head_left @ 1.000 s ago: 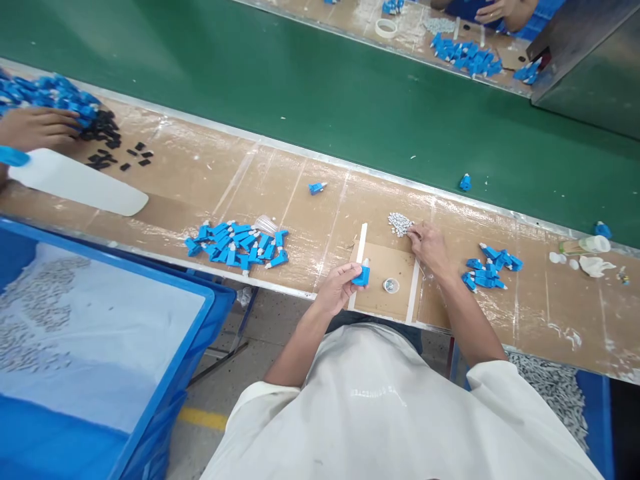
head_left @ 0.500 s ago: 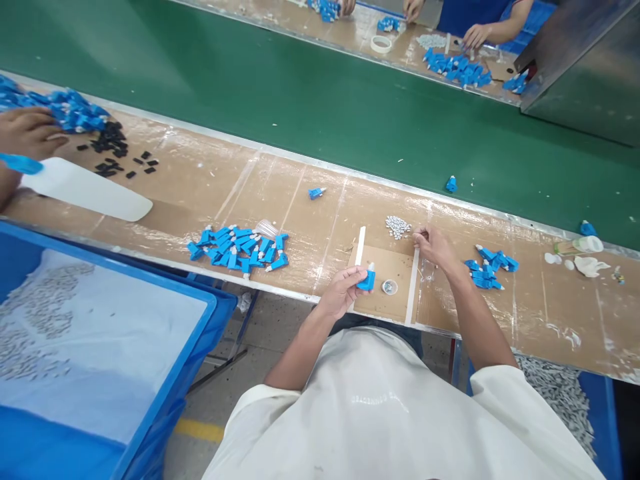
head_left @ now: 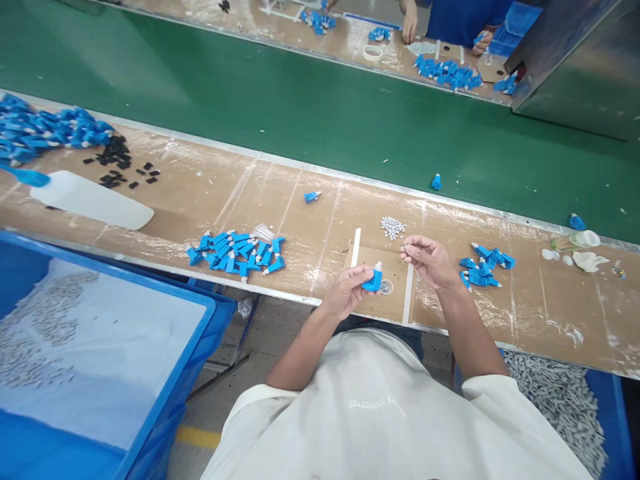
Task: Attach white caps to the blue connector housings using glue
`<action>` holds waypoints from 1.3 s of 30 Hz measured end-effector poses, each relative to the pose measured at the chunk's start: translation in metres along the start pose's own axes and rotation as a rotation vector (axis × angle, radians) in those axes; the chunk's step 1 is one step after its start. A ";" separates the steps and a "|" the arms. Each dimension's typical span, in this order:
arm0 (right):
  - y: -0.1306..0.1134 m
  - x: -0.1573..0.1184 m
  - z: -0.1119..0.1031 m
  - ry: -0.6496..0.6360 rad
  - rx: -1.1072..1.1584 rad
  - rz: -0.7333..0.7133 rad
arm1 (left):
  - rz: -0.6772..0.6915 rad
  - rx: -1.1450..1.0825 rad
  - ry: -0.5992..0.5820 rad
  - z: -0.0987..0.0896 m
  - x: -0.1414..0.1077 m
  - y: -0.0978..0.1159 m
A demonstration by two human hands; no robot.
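Observation:
My left hand (head_left: pixel 349 291) pinches a blue plastic piece with a white tip (head_left: pixel 373 280), held upright above the cardboard mat (head_left: pixel 385 308). Just behind that piece stands a small clear cup (head_left: pixel 387 287) with tiny bits in it, partly covered by the piece. To the right, my right hand (head_left: pixel 427 260) has thumb and forefinger pressed together; a tiny object seems to be at the fingertips, too small to name. Beyond it lies a pile of small grey pieces (head_left: pixel 393 228).
Blue pieces lie heaped at the left (head_left: pixel 240 250) and right (head_left: pixel 487 267) of the mat. A white scoop (head_left: pixel 95 200) lies beside black parts (head_left: pixel 114 153). Past the green conveyor belt (head_left: pixel 300 100), a co-worker in blue (head_left: pixel 455 17) stands at another bench. A blue bin (head_left: pixel 200 320) sits lower left.
My right hand has come away from the grey pile, towards me and the blue piece. My left hand has shifted slightly right. A neighbour's hand at the far left has left the view.

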State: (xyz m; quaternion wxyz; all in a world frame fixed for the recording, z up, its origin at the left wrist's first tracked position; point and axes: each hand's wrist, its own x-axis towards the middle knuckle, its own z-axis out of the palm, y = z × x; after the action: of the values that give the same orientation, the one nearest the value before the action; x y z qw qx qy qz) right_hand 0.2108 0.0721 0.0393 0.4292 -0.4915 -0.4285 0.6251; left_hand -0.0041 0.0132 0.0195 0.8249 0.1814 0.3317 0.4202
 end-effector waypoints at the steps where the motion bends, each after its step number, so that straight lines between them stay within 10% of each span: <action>1: -0.003 -0.006 0.005 -0.012 0.008 0.004 | 0.003 -0.004 -0.008 0.002 0.000 0.001; 20: -0.014 -0.067 0.057 0.008 -0.156 -0.125 | 0.162 0.014 0.037 0.014 -0.009 -0.005; 39: -0.008 -0.068 0.057 0.047 -0.173 -0.168 | 0.384 0.198 0.073 0.011 -0.010 -0.011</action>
State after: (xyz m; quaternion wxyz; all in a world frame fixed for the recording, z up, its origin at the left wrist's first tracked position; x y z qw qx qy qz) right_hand 0.1655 0.0028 0.0726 0.4459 -0.5037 -0.5103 0.5357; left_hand 0.0058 -0.0021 0.0250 0.6954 0.3061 0.3604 0.5412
